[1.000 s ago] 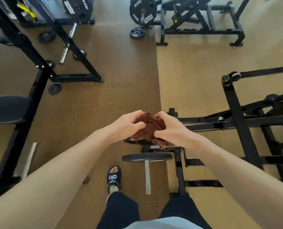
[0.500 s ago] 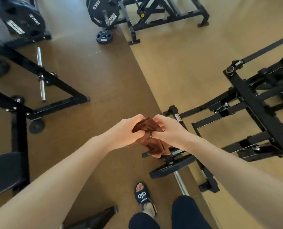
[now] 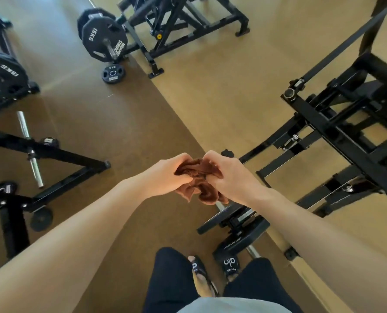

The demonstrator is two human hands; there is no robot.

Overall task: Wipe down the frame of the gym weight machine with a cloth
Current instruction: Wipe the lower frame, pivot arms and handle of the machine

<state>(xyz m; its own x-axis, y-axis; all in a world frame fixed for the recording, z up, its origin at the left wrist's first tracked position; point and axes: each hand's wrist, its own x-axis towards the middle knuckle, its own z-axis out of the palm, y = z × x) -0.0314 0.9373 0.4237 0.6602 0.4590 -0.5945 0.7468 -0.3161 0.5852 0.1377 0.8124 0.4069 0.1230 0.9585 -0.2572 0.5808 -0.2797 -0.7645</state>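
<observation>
A crumpled brown cloth (image 3: 197,184) hangs bunched between both hands in front of me, above the floor. My left hand (image 3: 165,175) grips its left side with curled fingers. My right hand (image 3: 231,177) grips its right side. The black frame of the weight machine (image 3: 337,136) stretches across the right half of the view, apart from the cloth. Its low end with a loaded 15 kg plate (image 3: 240,236) lies just beyond my feet.
A black rack with a chrome bar (image 3: 29,150) stands at the left. Another machine with 15 kg plates (image 3: 104,39) sits at the back, with a small loose plate (image 3: 113,74) on the floor beside it. Brown and tan flooring lies between them.
The view has swung so the machine frame now lies further right and both sandalled feet show. Both hands still hold the cloth and have reworked its folds slightly.
</observation>
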